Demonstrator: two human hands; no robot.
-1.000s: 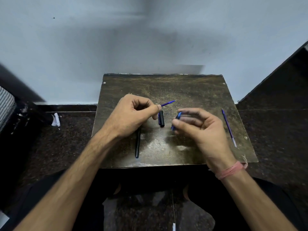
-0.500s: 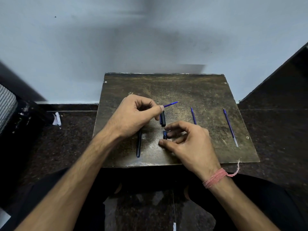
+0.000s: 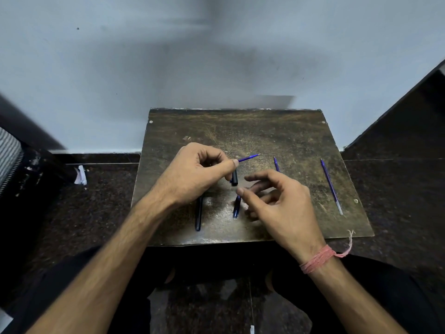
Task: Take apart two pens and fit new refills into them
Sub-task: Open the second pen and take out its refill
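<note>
My left hand (image 3: 197, 174) is closed around a thin blue refill (image 3: 249, 157), whose tip sticks out to the right past the thumb. A short black cap (image 3: 234, 177) lies just below that thumb. My right hand (image 3: 277, 203) hovers with fingers spread and nothing in it, directly right of a short blue pen piece (image 3: 236, 207) lying on the dark board (image 3: 265, 131). A long dark pen barrel (image 3: 198, 214) lies under my left wrist. Two more blue refills rest on the board: one (image 3: 276, 163) partly hidden behind my right fingers, one (image 3: 331, 186) near the right edge.
The board sits low against a pale wall, with dark speckled floor around it. A scrap of white paper (image 3: 80, 174) lies on the floor at the left. My legs in dark clothes are below the board's near edge.
My right hand laid a refill on the board, set the short blue pen piece down near the middle, and has now lifted off it with fingers spread. My left hand has hardly moved.
</note>
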